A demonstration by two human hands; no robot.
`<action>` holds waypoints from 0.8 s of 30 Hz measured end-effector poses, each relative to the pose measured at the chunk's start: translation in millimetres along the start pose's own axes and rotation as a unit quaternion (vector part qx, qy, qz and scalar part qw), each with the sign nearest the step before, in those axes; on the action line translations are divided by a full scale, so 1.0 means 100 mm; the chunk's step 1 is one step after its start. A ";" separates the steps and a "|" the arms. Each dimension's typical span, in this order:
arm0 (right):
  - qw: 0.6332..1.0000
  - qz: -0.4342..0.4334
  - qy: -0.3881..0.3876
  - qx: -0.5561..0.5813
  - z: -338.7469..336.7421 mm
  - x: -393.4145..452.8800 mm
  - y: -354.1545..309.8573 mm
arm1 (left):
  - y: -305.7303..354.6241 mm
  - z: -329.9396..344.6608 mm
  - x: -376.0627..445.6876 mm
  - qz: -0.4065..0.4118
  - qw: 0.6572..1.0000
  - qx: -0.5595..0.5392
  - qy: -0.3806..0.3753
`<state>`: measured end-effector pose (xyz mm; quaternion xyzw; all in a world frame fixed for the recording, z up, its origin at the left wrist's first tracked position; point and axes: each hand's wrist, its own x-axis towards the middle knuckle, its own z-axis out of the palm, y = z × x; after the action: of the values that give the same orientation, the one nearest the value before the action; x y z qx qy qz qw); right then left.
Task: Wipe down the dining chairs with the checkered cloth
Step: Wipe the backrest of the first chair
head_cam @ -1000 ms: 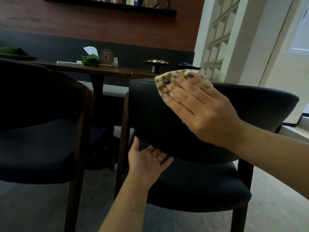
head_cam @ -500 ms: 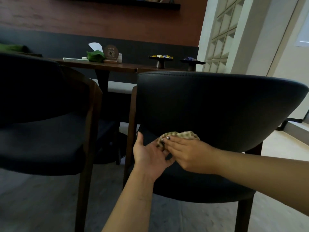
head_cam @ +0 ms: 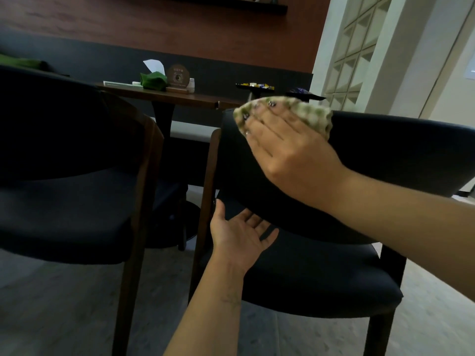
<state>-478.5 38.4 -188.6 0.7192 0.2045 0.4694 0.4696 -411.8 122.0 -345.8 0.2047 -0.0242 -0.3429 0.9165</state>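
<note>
Crumpled green-and-cream checkered cloth (head_cam: 312,114) under flat, straight-fingered right hand (head_cam: 290,150) atop dark chair backrest (head_cam: 401,152); left hand (head_cam: 240,236) open-palmed, empty

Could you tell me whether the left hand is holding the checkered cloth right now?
No, the left hand is open and empty, palm up below the chair back, while the right hand presses the checkered cloth near its top edge.

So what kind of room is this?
Probably a dining room or small restaurant: dark padded chairs pulled up to a wooden table that holds a tissue box and a dish of sweets.
</note>
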 end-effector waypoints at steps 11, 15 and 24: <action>0.967 -0.196 -0.156 0.053 0.39 -0.53 -0.88 | 0.17 -0.05 -0.06 -0.037 0.998 -0.034 -0.046; 0.972 -0.180 -0.148 0.025 0.31 -0.22 -0.72 | 0.18 -0.07 -0.04 -0.031 0.999 -0.020 -0.035; 0.988 0.049 -0.144 0.003 0.16 0.75 -0.19 | 0.25 -0.13 0.05 0.011 0.997 -0.064 -0.036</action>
<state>-426.0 94.7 -170.3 0.7902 0.1004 0.3825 0.4682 -390.0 140.7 -348.1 0.1331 -0.0381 -0.3405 0.9300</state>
